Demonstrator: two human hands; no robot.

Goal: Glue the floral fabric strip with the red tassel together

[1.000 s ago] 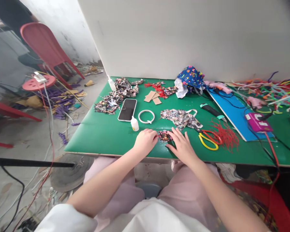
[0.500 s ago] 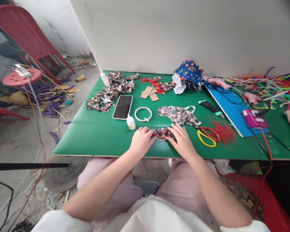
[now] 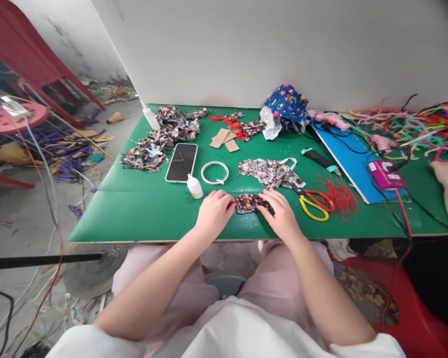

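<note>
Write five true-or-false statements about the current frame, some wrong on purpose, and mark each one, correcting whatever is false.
1. The right hand touches the dark floral cloth. True.
2. The left hand is holding the scissors. False: it is at the left end of the dark floral cloth, and the scissors lie on the green table.
3. The phone lies to the right of the white ring in the picture. False: it lies to the left of the ring.
4. The scissors have one red handle and one yellow handle. True.
5. Loose red strands lie beside the scissors. True.
</note>
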